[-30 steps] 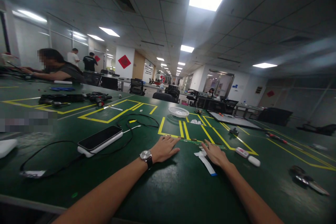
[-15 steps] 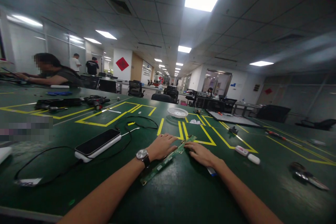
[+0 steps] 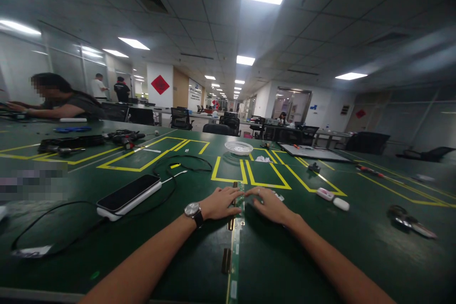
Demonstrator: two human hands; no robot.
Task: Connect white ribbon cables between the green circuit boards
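Observation:
A long, narrow green circuit board point(image 3: 235, 251) runs away from me on the dark green table, with brown flex tabs along its left side. My left hand point(image 3: 221, 203), with a watch on the wrist, lies over its far part, fingers across it and thumb at its left edge. From the other side, my right hand point(image 3: 269, 205) touches the far part with its index fingertip; its fingers are apart and some are bent under. A small white piece point(image 3: 279, 196) shows just beyond the right hand. The hands partly cover the board's far section.
To the left lie a phone on a white block point(image 3: 130, 194) and a black cable point(image 3: 53, 204). A white basket point(image 3: 238, 147) stands ahead. Rightward are a white-pink case point(image 3: 325, 194), scissors-like metal tool point(image 3: 409, 221) and screwdriver point(image 3: 377, 173). Another person point(image 3: 67, 97) sits at far left.
The circuit board has swung from a diagonal to nearly straight away from me, its near end now toward the bottom edge. Both hands stay at its far part; the view has shifted slightly.

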